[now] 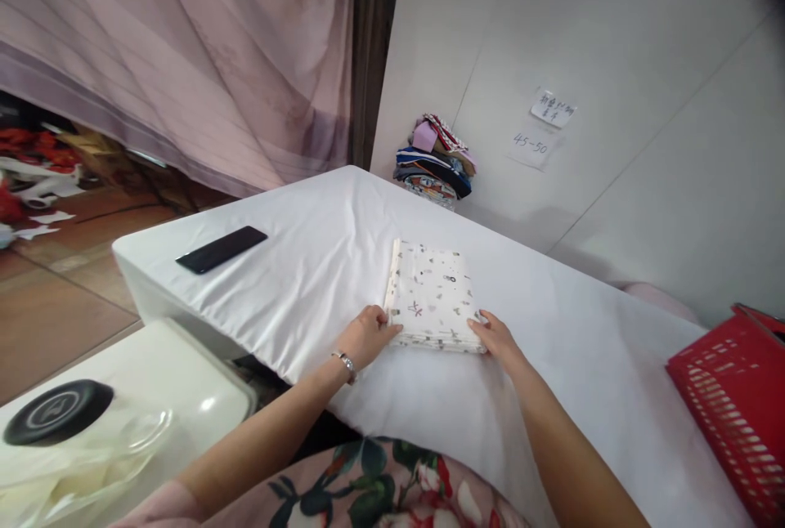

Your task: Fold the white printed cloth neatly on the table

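A folded white cloth printed with small grey and pink figures lies flat on the white-covered table, its layers showing along the front and left edges. My left hand pinches its front left corner, thumb on top and the other fingers at the side. At the front right corner, my right hand grips the edge in the same manner, its fingertips partly hidden by the cloth. A metal bracelet circles the left wrist.
A black phone-like slab lies on the table's left part. Folded clothes are stacked behind the far edge. A red plastic basket stands at the right. Lower left, a white surface holds a black round object and a clear plastic bag.
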{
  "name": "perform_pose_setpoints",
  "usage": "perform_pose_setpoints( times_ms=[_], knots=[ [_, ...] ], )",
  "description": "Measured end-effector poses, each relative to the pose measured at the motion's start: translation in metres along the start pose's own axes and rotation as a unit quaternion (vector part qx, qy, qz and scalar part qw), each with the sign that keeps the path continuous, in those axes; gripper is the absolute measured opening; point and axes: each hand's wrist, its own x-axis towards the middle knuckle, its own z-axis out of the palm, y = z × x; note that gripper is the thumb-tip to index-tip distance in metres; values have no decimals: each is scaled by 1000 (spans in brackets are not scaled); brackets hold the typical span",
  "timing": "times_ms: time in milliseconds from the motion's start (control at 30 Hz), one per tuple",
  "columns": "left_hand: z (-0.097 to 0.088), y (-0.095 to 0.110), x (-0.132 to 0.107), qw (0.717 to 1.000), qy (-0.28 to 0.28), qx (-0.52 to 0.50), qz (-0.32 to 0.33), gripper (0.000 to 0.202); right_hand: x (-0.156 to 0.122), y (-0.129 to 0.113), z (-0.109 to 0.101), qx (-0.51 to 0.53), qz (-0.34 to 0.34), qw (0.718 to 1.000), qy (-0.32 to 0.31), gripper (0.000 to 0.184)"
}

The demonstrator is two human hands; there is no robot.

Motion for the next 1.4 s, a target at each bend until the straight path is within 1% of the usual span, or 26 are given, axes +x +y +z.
perform_pose_setpoints(
  times_ms=[100, 167, 200, 300, 433, 533, 667, 767, 867, 900, 933, 967, 1033, 1067, 1100, 1167, 1233, 1267, 1333, 1400],
  knots=[
    [2, 4, -2, 1000, -14, 0, -2, 18, 1, 7, -2, 36, -29, 999, -4, 67],
    [1, 5, -3, 999, -39, -18, -18, 16, 0, 13, -4, 69, -33, 997, -6, 71],
    [0, 5, -3, 998, -50, -28, -28, 16, -1, 15, -5, 67, -29, 997, -6, 72],
    [-3, 3, -3, 996, -53, -51, -52, 22, -3, 20, -7, 8, -19, 1000, 4, 69],
    [-2, 1, -1, 996, -44, -65, -45, 31, -8, 17, -7, -79, -26, 996, 11, 63],
    [4, 6, 0, 998, -43, -36, -32, 34, -11, 10, -7, -130, -28, 991, 14, 64],
    [8, 12, 0, 998, -45, 25, -29, 25, -20, 9, -3, -143, -36, 989, 1, 63],
    [1, 8, -2, 997, -50, 52, -33, 19, -34, 16, 1, -128, -41, 991, -26, 65],
    [-11, 4, -5, 994, -66, 79, -28, 19, -47, 20, 0, -132, -30, 988, -71, 72],
    [-14, 4, -5, 994, -60, 93, -19, 20, -50, 20, -1, -144, -23, 986, -84, 74],
    [-15, 6, -4, 993, -43, 110, -1, 22, -51, 17, -2, -161, -21, 983, -85, 75],
    [-16, 8, -3, 991, -17, 128, 27, 25, -50, 13, -3, -183, -28, 980, -72, 75],
    [-12, 14, 2, 980, 45, 158, 111, 32, -47, 2, -3, -225, -76, 971, -17, 71],
    [-8, 16, 4, 970, 68, 170, 159, 37, -44, -5, 0, -240, -111, 964, 11, 68],
    [-3, 18, 6, 958, 78, 183, 204, 42, -41, -12, 3, -248, -150, 957, 31, 65],
    [10, 19, 8, 936, 67, 211, 274, 48, -34, -26, 14, -254, -225, 940, 36, 60],
    [23, 15, 7, 921, 36, 235, 310, 48, -26, -36, 26, -261, -280, 924, 17, 58],
    [28, 12, 6, 917, 23, 243, 317, 47, -23, -40, 32, -270, -295, 917, 3, 59],
    [33, 7, 4, 914, 14, 257, 314, 47, -16, -44, 41, -302, -296, 906, -35, 60],
    [34, 3, 2, 911, 17, 267, 315, 48, -9, -46, 45, -338, -274, 897, -77, 61]
  ],
)
